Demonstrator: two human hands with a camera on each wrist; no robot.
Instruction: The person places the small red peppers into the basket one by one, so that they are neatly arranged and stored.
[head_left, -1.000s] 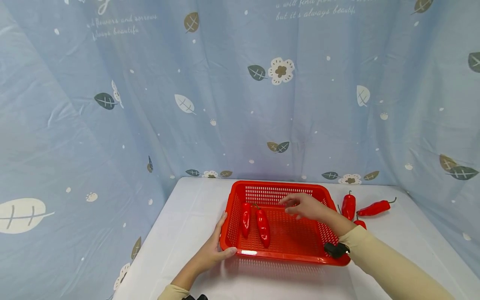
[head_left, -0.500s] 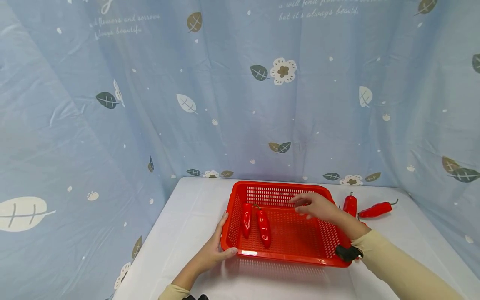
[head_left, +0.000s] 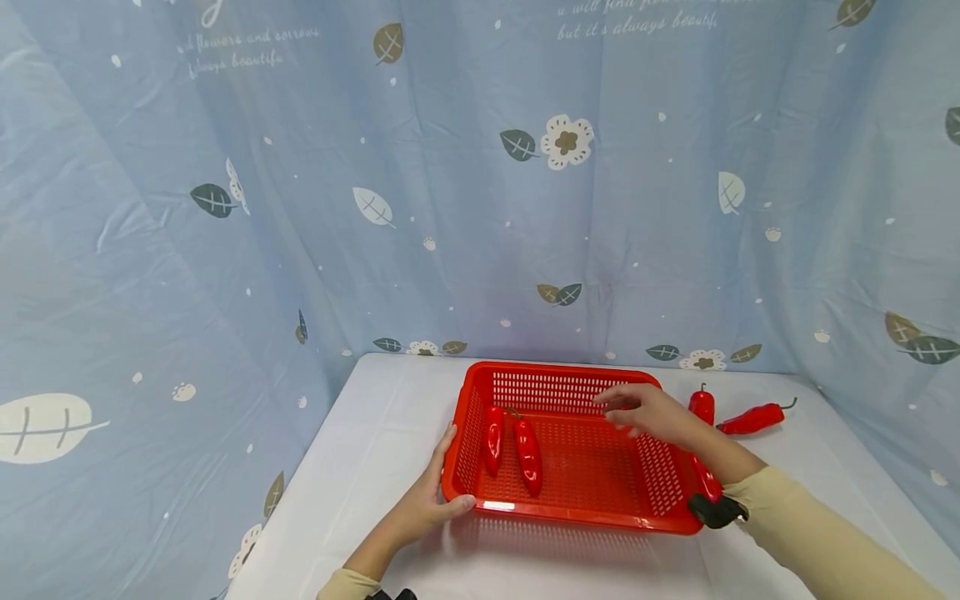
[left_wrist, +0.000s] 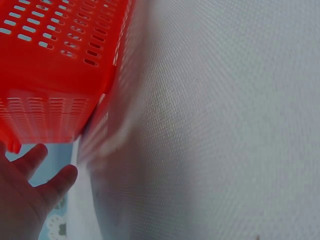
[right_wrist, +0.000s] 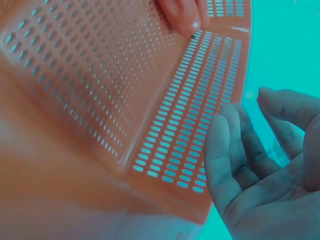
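Note:
A red plastic basket with slotted walls stands on the white table. Inside it, towards the left, lie two red peppers, a slimmer one and a longer one. My left hand rests at the basket's front left corner, fingers straight along the side and thumb by the front rim. Over the right part of the basket hovers my right hand, fingers loosely bent and holding nothing. The right wrist view has this hand beside the slotted wall, with its palm bare.
Right of the basket lie more red peppers: one upright in view, one pointing outward, and one partly behind my right forearm. A blue curtain with leaf and flower prints hangs behind and left of the table.
My right hand has moved rightwards above the basket, towards its right rim. The forearm now covers different parts of the peppers outside. My left hand and the two peppers inside have stayed put.

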